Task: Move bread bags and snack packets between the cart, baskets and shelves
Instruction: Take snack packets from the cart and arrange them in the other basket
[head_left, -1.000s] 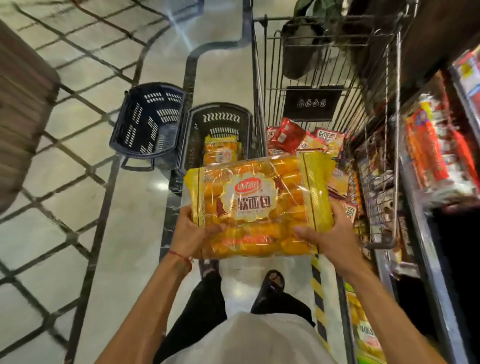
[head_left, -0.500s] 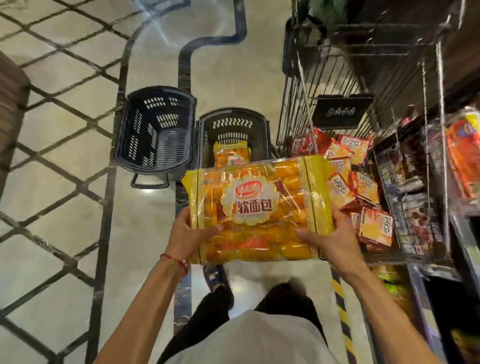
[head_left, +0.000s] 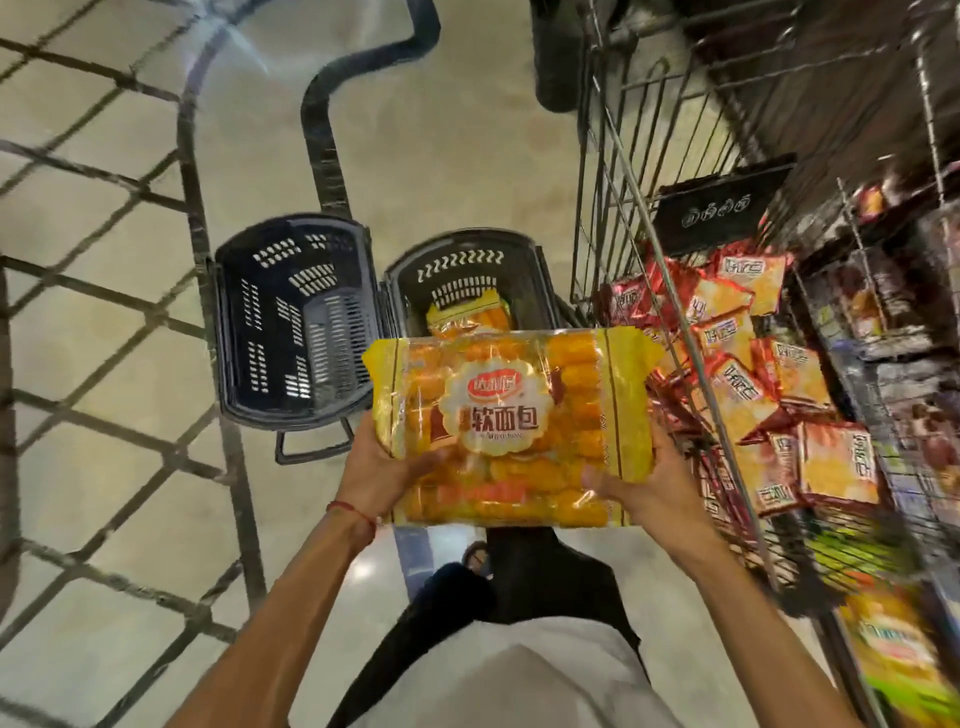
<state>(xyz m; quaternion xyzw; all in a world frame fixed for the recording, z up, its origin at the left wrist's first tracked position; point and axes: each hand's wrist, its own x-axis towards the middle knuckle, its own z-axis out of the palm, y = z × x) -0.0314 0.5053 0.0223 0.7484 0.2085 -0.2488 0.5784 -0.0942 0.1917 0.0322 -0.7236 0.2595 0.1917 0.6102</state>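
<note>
Beige floor (head_left: 467, 156), dark lattice lines (head_left: 193, 208), red wrist thread (head_left: 353, 512), white shirt (head_left: 519, 686)

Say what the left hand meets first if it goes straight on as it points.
Past the yellow bread bag in its grip, the left hand lines up with the black plastic basket holding a second bread bag; the basket sits lower, so depth is unclear.

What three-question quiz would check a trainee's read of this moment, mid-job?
1. True or false: the left hand alone holds the bread bag.
2. Of the blue basket and the black basket, which holds a yellow bag? A blue, B black.
3. Fill in: the red-and-orange snack packets lie in the ____.
Key: 1 false, the right hand grips it too. 2 B. 3 cart.
</note>
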